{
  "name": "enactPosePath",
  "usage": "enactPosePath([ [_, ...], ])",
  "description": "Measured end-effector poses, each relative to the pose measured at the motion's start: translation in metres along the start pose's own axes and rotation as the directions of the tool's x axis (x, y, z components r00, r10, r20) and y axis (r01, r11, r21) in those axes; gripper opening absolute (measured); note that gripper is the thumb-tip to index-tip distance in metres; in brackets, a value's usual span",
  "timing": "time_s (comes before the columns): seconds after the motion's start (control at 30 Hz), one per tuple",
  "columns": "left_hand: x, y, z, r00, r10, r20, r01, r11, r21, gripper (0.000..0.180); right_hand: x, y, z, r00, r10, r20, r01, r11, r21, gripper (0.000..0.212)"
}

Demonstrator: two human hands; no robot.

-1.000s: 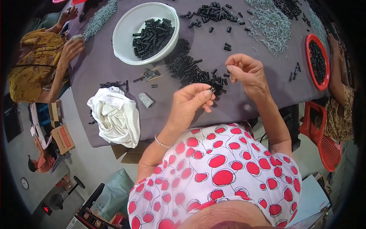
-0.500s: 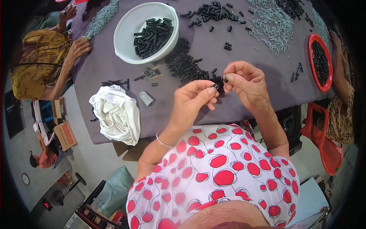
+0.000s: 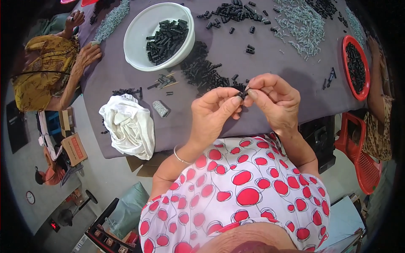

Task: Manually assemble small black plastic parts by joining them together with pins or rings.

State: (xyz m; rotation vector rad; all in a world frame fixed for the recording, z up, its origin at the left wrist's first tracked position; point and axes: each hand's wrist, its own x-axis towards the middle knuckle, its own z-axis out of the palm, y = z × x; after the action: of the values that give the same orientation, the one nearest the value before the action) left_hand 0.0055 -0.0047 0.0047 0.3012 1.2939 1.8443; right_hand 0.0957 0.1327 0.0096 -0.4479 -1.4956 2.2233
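My left hand (image 3: pixel 215 111) pinches a small black plastic tube-shaped part (image 3: pixel 242 95) between thumb and fingertips, over the near edge of a heap. Against the end of that part press the closed thumb and forefinger of my right hand (image 3: pixel 276 103). Whatever sits between the right fingertips is too small and covered to make out. The heap of similar black parts (image 3: pixel 204 74) lies just beyond both hands. Left of it, a white bowl (image 3: pixel 128 48) holds more black parts (image 3: pixel 166 42).
A white cloth (image 3: pixel 128 128) and a small grey speckled block (image 3: pixel 160 109) lie left of my hands. Metal springs (image 3: pixel 301 31) are piled at far right. A red basket (image 3: pixel 365 80) holds black parts near another person's arm. Another person's hand (image 3: pixel 89 55) rests at the left edge.
My right fingertips have come leftward from slightly apart and now meet the black part in my left hand. The left hand has stayed almost in place.
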Motion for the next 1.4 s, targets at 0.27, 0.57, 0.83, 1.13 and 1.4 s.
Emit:
enactPosePath([
  [0.27, -0.003, 0.002, 0.004, 0.986, 0.164, -0.013, -0.155, 0.950, 0.271, 0.016, -0.004, -0.003, 0.003, 0.990, -0.133, -0.039, 0.124, 0.975, -0.183, 0.013],
  [0.57, -0.004, 0.002, 0.006, 0.993, 0.118, -0.023, -0.108, 0.961, 0.256, 0.016, -0.003, 0.005, -0.001, 0.937, -0.349, 0.007, 0.312, 0.829, -0.465, 0.018],
  [0.83, -0.005, -0.001, 0.005, 0.996, 0.065, -0.056, -0.048, 0.967, 0.252, 0.016, 0.000, 0.008, -0.004, 0.957, -0.288, 0.033, 0.269, 0.838, -0.474, 0.015],
  [1.13, -0.001, -0.007, 0.008, 0.998, 0.044, -0.043, -0.039, 0.993, 0.113, 0.017, -0.006, 0.025, 0.003, 0.960, -0.267, -0.085, 0.219, 0.904, -0.366, 0.016],
  [1.4, 0.007, -0.005, -0.008, 0.956, -0.289, 0.044, 0.289, 0.911, -0.295, 0.016, -0.001, 0.028, -0.001, 0.883, -0.447, 0.143, 0.447, 0.707, -0.548, 0.038],
])
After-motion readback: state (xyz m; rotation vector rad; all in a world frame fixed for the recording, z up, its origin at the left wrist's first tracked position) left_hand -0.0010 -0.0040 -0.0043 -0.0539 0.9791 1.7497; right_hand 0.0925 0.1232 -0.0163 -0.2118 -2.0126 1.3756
